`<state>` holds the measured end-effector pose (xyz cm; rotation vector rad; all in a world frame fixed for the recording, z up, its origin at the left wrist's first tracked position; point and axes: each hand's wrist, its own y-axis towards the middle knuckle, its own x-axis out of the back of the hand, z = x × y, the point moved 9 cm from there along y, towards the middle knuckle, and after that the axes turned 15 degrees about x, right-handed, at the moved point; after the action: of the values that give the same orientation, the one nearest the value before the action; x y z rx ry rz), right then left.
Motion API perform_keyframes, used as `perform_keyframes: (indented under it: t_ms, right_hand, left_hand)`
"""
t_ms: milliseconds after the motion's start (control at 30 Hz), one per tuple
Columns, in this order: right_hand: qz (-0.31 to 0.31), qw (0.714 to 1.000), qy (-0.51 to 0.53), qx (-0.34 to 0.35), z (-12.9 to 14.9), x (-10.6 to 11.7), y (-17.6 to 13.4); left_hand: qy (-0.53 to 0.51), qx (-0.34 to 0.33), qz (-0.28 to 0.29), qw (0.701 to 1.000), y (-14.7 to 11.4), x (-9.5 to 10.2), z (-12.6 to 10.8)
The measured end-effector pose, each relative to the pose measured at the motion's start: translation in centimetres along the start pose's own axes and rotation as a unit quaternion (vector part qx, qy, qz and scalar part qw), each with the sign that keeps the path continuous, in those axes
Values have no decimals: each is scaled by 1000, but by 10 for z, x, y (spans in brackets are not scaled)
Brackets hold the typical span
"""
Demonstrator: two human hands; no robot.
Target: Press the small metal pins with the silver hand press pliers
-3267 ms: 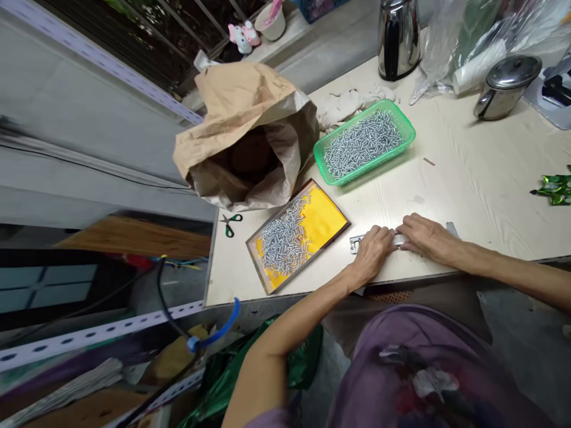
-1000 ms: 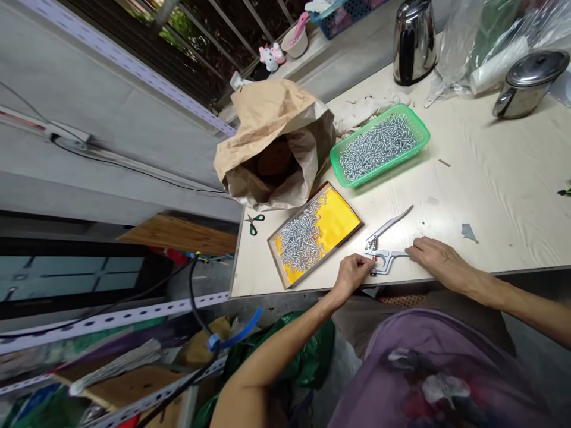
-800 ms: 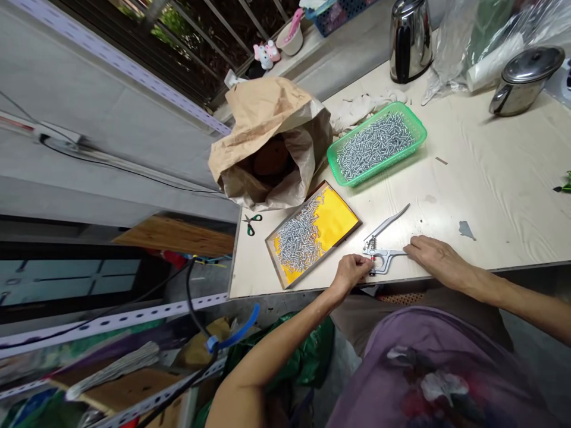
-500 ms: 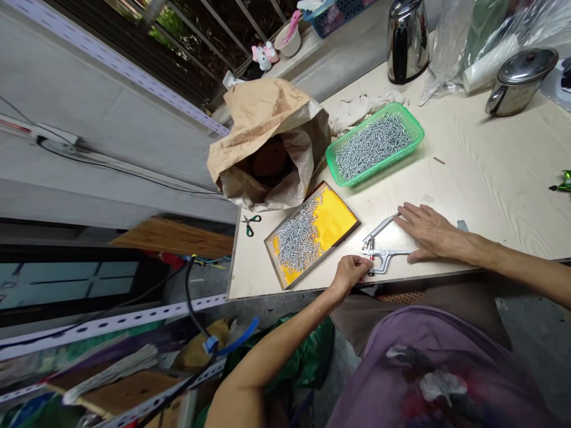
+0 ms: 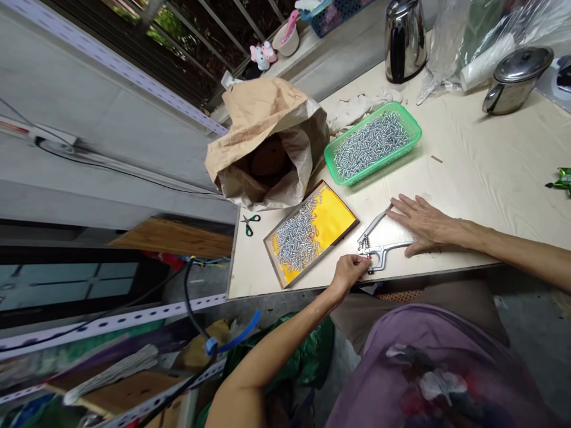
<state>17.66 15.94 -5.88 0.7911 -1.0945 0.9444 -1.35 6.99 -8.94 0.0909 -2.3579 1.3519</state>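
Observation:
Silver hand-press pliers lie on the table near its front edge, their two handles spread apart in a V. My right hand rests flat at the handle ends, fingers stretched out over the upper handle and the thumb by the lower one. At the jaw end, my left hand is closed in a pinch; what sits between the fingertips is too small to name, though a bit of red shows there. Just left of the pliers, a shallow tray with a yellow lining holds many small metal pieces.
Behind the tray stands a green basket full of similar metal pieces. An open brown paper sack leans at the table's left corner, with green-handled scissors in front. A steel kettle and lidded pot stand farther back.
The view has shifted slightly. Both hands stay at the pliers; my right hand's fingers look a little more spread, and the handles a little wider apart.

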Motion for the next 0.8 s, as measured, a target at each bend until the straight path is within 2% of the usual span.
perform_keyframes:
  t_ms: [200, 400, 500, 567, 633, 667, 733, 800]
  right_hand:
    - [1, 1000, 14, 23, -4, 8, 20]
    - [14, 1000, -17, 3, 0, 16, 26]
    - [31, 999, -43, -2, 9, 21, 23]
    - [46, 997, -55, 1, 16, 23, 21]
    - [54, 996, -66, 4, 22, 24, 18]
    - [52, 996, -71, 4, 25, 24, 17]
    - [41, 996, -77, 4, 28, 25, 15]
    - [27, 997, -76, 1, 30, 25, 14]
  left_hand:
    - [-16, -9, -6, 1000, -2, -1, 4]
    - [-28, -2, -7, 1000, -2, -2, 4]
    - [3, 5, -11, 1000, -3, 0, 6]
    - [58, -10, -34, 998, -8, 3, 4]
    - [135, -92, -99, 982, -19, 8, -10]
    - [177, -156, -138, 962, -27, 7, -22]
    - [251, -296, -194, 901, -46, -4, -49]
    - [316, -401, -200, 836, -56, -27, -72]
